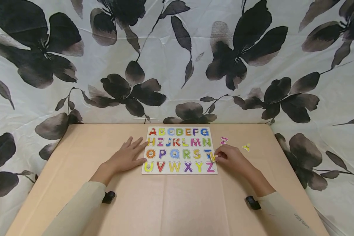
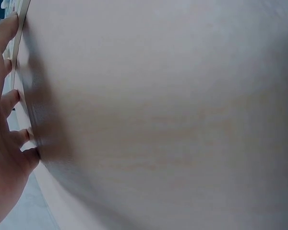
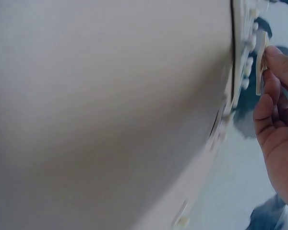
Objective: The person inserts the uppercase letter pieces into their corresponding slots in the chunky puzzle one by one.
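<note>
A white alphabet puzzle board (image 1: 181, 160) with rows of colourful letters lies on the table. My left hand (image 1: 126, 156) rests at its left side with fingers spread, thumb and fingertips at the board's edge. In the left wrist view, the fingers (image 2: 9, 98) reach to that edge. My right hand (image 1: 231, 160) pinches a yellow puzzle letter (image 1: 212, 156), partly hidden by the fingers, over the board's right edge near the blue T. Seen from the right wrist, the thin letter piece (image 3: 260, 72) is held edge-on above the board, between thumb and fingers.
Right of the board lie two loose letters, a pink Z (image 1: 224, 140) and a yellow Y (image 1: 246, 147). The light wooden-toned table (image 1: 188, 203) ends at the back against a white cloth (image 1: 177, 111) with dark flowers.
</note>
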The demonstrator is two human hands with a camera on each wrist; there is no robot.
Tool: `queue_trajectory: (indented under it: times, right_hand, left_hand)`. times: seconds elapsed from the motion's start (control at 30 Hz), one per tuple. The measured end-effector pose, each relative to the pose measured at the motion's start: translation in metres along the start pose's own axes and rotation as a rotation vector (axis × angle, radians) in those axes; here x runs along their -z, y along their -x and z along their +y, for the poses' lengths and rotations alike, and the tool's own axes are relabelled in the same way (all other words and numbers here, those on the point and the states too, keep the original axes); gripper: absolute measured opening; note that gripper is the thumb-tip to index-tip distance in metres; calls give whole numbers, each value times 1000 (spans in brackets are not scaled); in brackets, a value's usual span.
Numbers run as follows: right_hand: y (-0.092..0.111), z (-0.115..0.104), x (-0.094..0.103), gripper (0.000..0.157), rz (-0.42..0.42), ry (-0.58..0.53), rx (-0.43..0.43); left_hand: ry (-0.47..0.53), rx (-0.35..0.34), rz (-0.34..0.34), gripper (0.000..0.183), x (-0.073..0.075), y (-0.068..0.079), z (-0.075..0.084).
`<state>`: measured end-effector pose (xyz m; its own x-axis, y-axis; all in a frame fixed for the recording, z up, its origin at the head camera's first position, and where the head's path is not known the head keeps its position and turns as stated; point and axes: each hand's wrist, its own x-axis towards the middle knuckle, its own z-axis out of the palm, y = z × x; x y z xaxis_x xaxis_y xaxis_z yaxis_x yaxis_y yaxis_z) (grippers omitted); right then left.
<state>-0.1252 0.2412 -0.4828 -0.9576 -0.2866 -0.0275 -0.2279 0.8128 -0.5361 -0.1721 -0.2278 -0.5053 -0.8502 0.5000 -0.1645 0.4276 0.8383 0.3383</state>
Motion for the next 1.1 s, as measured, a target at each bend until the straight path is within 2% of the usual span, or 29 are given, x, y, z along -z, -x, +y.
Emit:
queue_trajectory:
  times: [0.17, 0.4, 0.7, 0.87, 1.1]
  right_hand:
    - [-16, -22, -12, 11, -32, -31, 55]
    - [-35, -60, -31, 11, -103, -14, 113]
    - [-54, -101, -56, 7, -212, 23, 265]
    - [-62, -113, -67, 10, -242, 81, 349]
    - [-66, -116, -77, 12, -240, 119, 431]
  left_hand:
    - [-3, 7, -3, 79, 0, 0, 0]
    - [-10, -3, 17, 78, 2, 0, -1]
    - [2, 3, 9, 78, 4, -1, -3]
    - [9, -3, 9, 78, 5, -1, -2]
    - [9, 2, -14, 79, 4, -3, -3]
